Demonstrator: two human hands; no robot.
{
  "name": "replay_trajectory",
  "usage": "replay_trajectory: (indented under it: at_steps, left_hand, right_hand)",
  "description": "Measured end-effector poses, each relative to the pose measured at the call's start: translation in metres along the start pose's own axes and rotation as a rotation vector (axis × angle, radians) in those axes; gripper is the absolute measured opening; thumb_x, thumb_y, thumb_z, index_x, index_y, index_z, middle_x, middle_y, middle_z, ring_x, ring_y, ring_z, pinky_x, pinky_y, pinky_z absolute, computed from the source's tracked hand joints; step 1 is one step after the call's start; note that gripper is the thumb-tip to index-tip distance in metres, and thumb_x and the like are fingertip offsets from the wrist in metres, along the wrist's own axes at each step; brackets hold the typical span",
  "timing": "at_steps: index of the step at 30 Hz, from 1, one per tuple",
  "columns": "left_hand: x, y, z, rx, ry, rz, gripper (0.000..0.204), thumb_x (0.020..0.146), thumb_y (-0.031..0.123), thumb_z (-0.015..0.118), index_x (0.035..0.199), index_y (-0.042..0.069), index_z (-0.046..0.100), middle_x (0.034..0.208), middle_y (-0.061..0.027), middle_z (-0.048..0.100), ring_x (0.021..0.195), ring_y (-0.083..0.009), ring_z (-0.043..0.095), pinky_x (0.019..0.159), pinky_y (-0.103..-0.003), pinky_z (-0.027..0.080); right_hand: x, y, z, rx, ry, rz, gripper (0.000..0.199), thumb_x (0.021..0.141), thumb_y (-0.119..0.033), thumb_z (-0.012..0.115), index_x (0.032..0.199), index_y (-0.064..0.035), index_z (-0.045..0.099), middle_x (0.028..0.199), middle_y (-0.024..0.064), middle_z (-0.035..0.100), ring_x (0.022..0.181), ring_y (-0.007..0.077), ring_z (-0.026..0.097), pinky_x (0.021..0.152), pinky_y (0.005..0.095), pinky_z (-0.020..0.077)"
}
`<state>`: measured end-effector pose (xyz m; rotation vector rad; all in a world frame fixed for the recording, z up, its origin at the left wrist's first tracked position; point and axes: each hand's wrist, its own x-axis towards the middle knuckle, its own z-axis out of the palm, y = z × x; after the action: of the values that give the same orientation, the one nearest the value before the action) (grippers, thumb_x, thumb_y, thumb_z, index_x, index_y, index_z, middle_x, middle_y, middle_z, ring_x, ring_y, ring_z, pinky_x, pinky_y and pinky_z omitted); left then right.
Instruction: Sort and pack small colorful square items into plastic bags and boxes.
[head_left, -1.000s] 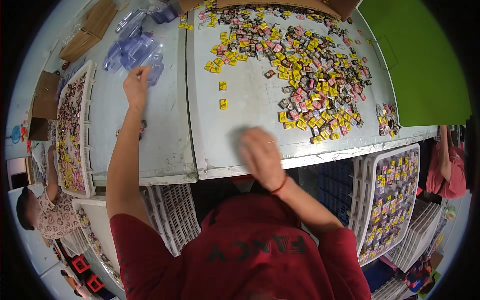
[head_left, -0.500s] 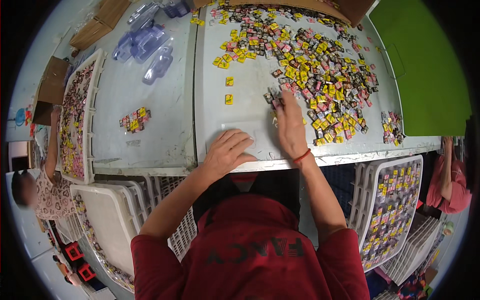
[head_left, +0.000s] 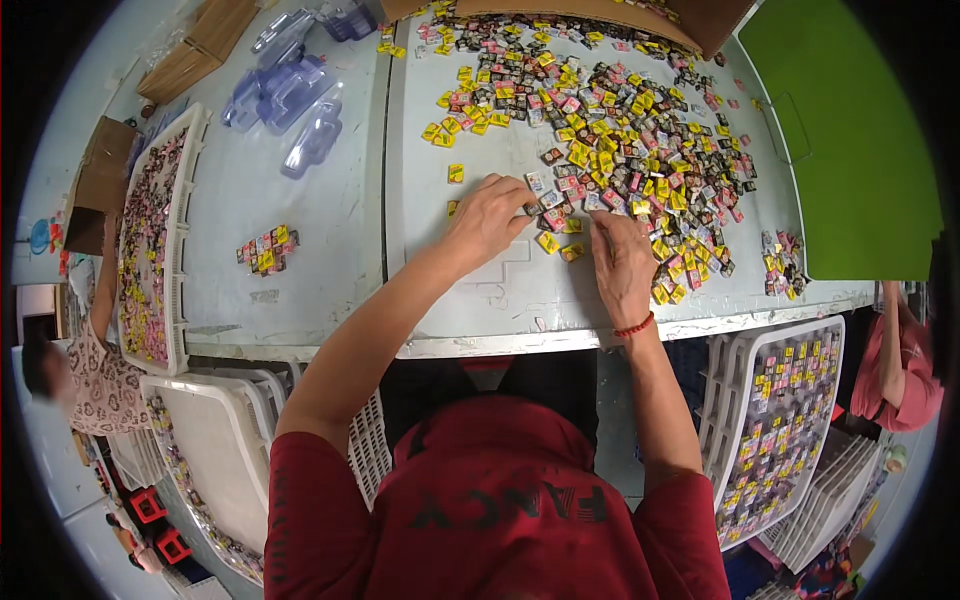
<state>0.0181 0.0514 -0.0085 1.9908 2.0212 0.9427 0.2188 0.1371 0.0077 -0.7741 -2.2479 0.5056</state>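
My left hand reaches over the table, thumb and fingers closed at a small dark box at the near left edge of a loose pile. The pile is of small yellow, pink, black and white boxes. My right hand, with a red bracelet at the wrist, has its fingers bent in at the pile's near edge, closed at a small white box. Between my hands lie yellow boxes. A clear plastic tray rests below my left hand. One yellow box lies apart; another is partly hidden behind my left hand.
Clear plastic trays and a block of small boxes lie on the left table. White crates stand at left and right. A green panel borders the right; a cardboard box is at the back. Other people are at both sides.
My left hand has moved up and right to the pile's edge. My right hand has moved slightly right and down, its fingers now bent. Several small boxes now lie between them.
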Motion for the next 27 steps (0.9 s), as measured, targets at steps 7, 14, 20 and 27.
replay_trajectory:
  at_steps: [7,14,20,27]
  left_hand:
    - [0.005,0.009,0.004,0.044,0.057,-0.035,0.021,0.068,0.005,0.072,0.087,0.003,0.062,0.093,-0.0082,0.061,0.09,-0.0282,0.056,0.079,-0.038,0.048]
    - [0.004,-0.011,-0.012,-0.012,0.064,-0.122,0.022,0.074,0.011,0.071,0.092,0.005,0.06,0.093,-0.0094,0.061,0.092,-0.0311,0.056,0.08,-0.039,0.046]
    - [0.024,-0.012,0.003,-0.056,0.093,-0.003,0.031,0.076,0.013,0.07,0.104,0.003,0.06,0.104,-0.0114,0.061,0.098,-0.0321,0.056,0.087,-0.04,0.044]
    - [0.023,-0.02,-0.003,-0.075,-0.101,0.067,0.026,0.078,0.014,0.067,0.101,0.003,0.064,0.107,-0.0106,0.062,0.102,-0.03,0.055,0.089,-0.038,0.045]
  right_hand:
    - [0.024,-0.023,0.02,-0.218,-0.162,-0.036,0.016,0.08,-0.017,0.067,0.092,-0.006,0.068,0.09,0.0111,0.065,0.085,0.0292,0.058,0.074,0.0401,0.0424]
    - [0.013,-0.01,0.024,-0.209,-0.086,-0.033,0.016,0.08,-0.015,0.066,0.094,-0.0064,0.066,0.086,0.009,0.065,0.083,0.027,0.059,0.076,0.039,0.0418]
    - [0.033,-0.008,0.026,-0.233,-0.077,0.031,0.019,0.08,-0.014,0.066,0.098,-0.0063,0.065,0.083,0.0113,0.065,0.08,0.028,0.06,0.072,0.0389,0.0437]
    - [0.034,-0.016,0.037,-0.27,-0.195,-0.009,0.023,0.082,-0.021,0.065,0.1,-0.0066,0.064,0.084,0.0122,0.066,0.083,0.0307,0.06,0.073,0.0417,0.042]
